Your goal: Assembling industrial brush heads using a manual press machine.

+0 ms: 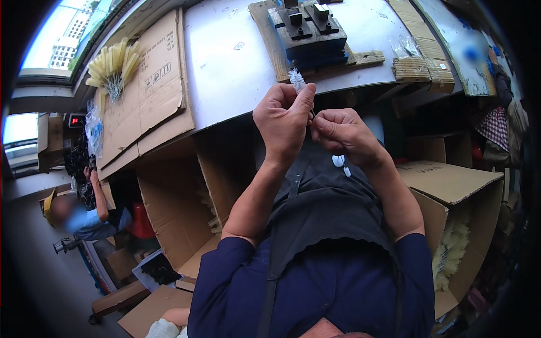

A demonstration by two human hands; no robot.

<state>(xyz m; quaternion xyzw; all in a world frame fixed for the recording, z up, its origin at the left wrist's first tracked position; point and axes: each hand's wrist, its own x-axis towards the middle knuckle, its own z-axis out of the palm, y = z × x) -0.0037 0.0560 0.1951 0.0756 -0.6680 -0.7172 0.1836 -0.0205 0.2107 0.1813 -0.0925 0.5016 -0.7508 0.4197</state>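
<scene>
In my closed left hand is a small brush with white bristles, its bristle head standing up past my thumb and forefinger. My right hand is closed in a pinch beside it, on a thin dark stem that shows between the two hands. Small white rounded pieces show just below my right hand; I cannot tell whether they hang from it. Both hands are above the dark apron, at the table's near edge. Just beyond them a dark metal fixture is set on a wooden base.
The white table bears flattened cardboard and a bunch of yellowish brushes at left. Open cardboard boxes stand below on both sides; the right box holds yellowish brushes. One person works at far left, another at far right.
</scene>
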